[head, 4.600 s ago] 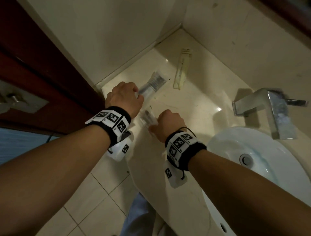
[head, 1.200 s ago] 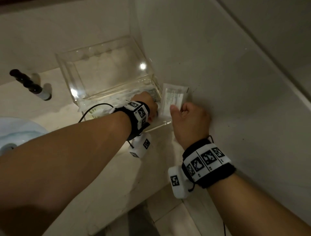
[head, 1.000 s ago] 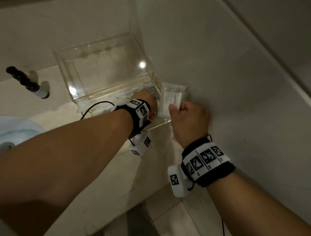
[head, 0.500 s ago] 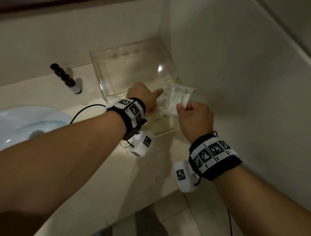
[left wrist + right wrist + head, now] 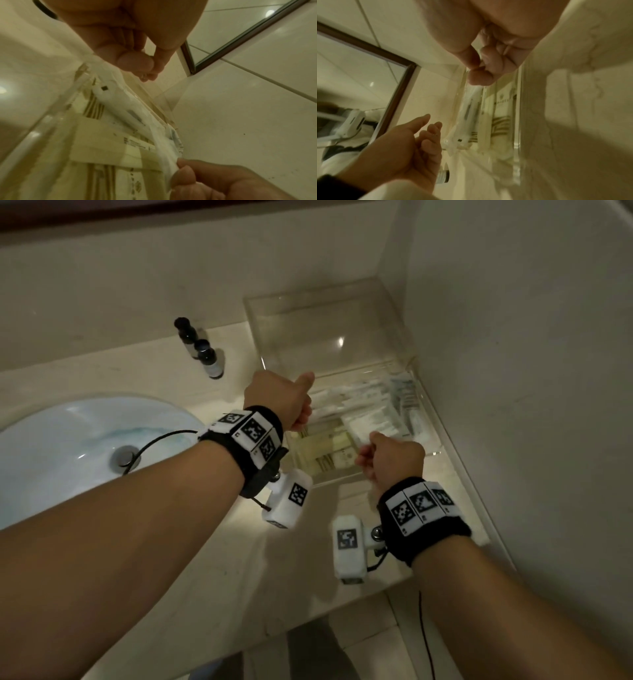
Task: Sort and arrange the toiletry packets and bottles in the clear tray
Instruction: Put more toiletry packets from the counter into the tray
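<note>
Head view: clear tray (image 5: 425, 419) sits on the counter (image 5: 212, 546) in the corner by the wall, holding several white and cream packets (image 5: 346, 402). Left hand (image 5: 279, 398) hovers over the tray's left edge, fingers loosely curled, thumb sticking up, nothing visibly held. Right hand (image 5: 394, 458) is at the tray's near right part, fingers curled; from here cannot tell what it grips. Two dark bottles (image 5: 200, 350) stand on the counter left of the tray, outside it, near the back wall. Sink (image 5: 44, 446) is at left with a black cable across it.

Left wrist view: left hand (image 5: 130, 40) is above the tray, fingers bent loosely inward, touching no packet. Below, the right hand (image 5: 214, 180) pinches the end of a clear plastic packet (image 5: 126, 108) with a white item inside; the packet lies lengthwise over cream boxes (image 5: 109, 147) with printed stripes. Tray wall (image 5: 51, 115) runs along the left. A mirror edge (image 5: 240, 37) shows on the tiled wall.

Right wrist view: right hand (image 5: 488, 56) pinches the packet (image 5: 467, 108) end between thumb and forefinger, the packet down inside the tray beside the cream boxes (image 5: 503, 108). Left hand (image 5: 406, 148) is apart from the packet, fingers relaxed and half curled, thumb out, holding nothing. Mirror frame (image 5: 392, 101) at left; a bottle cap (image 5: 444, 177) shows just below the left hand.
</note>
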`<state>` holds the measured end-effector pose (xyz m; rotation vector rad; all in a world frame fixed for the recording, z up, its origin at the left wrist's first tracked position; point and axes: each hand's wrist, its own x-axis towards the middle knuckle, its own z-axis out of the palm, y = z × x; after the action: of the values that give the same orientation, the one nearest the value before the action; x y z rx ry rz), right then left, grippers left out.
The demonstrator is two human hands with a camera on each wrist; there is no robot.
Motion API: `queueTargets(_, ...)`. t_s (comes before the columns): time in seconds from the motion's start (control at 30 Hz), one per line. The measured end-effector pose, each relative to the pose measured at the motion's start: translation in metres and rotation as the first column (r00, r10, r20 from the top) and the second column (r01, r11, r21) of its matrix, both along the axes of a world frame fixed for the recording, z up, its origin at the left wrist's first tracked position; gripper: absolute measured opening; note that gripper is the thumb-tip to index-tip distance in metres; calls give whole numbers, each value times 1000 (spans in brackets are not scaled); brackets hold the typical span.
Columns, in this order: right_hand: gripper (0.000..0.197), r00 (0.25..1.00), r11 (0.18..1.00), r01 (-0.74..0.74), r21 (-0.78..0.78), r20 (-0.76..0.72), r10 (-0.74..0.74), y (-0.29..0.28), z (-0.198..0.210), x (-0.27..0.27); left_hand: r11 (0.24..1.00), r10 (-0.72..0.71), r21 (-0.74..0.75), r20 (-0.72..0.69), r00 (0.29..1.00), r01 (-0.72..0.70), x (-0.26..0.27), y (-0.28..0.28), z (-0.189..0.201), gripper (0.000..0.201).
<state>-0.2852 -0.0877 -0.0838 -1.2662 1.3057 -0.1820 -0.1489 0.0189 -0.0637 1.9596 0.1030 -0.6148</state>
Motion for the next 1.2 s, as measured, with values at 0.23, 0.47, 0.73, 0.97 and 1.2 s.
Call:
queueTargets(0.23,19,997,982,77,173,15,-81,40,3,12,1000,22,-18,-5,1000,-22,2,27,-4,41)
queueTargets(0.47,26,999,981,30,189,-34,-24,55,-2,23,999,36,-33,-1,999,-36,3,52,-1,39)
queueTargets(0.73,40,972,986,-159,40,-167,163,58,-3,19,997,69,-35,2,998,-69,2,73,2,36)
queueTargets(0.97,54,963,982,-165,-93,-228,141,64,-2,17,991,124,-51,1,992,-124,1,100,3,34)
queueTargets(1.2,42,990,965,-135,-224,-75,120,100,16,53,975,216,-57,-3,976,-216,3,150,18,37)
